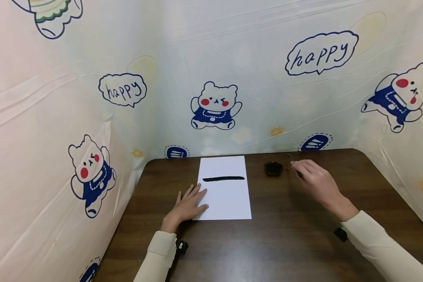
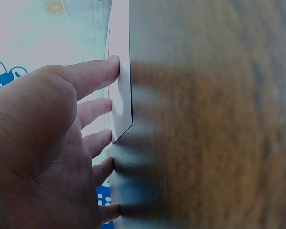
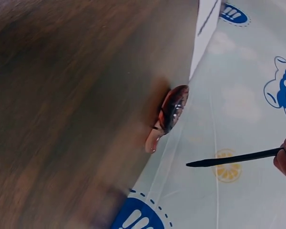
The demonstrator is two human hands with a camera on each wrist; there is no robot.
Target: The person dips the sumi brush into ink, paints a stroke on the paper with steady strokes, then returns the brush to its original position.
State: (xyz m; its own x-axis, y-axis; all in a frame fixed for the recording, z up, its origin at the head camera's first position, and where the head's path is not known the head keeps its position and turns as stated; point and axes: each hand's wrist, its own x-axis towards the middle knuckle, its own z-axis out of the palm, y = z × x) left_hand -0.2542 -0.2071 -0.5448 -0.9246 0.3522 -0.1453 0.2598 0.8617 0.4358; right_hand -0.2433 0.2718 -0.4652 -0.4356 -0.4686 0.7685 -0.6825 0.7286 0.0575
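A white sheet of paper (image 1: 225, 199) lies on the brown table, with one thick black horizontal stroke (image 1: 223, 179) across its upper part. My left hand (image 1: 186, 207) rests at the sheet's left edge, its fingers spread; in the left wrist view the thumb (image 2: 97, 76) touches the paper. Off to the right, my right hand (image 1: 317, 184) pinches a slim dark ink brush (image 3: 238, 158). The brush's pointed black tip shows in the right wrist view, apart from the table. Just left of that hand sits a small reddish-brown ink dish (image 1: 273, 174) with a short handle and black inside.
The wooden table (image 1: 268, 250) has rounded back corners. A pale curtain (image 1: 261, 98) printed with bears and "happy" bubbles hangs behind it and along both sides. A small black device (image 1: 181, 246) is worn at the left wrist, another (image 1: 340, 234) at the right.
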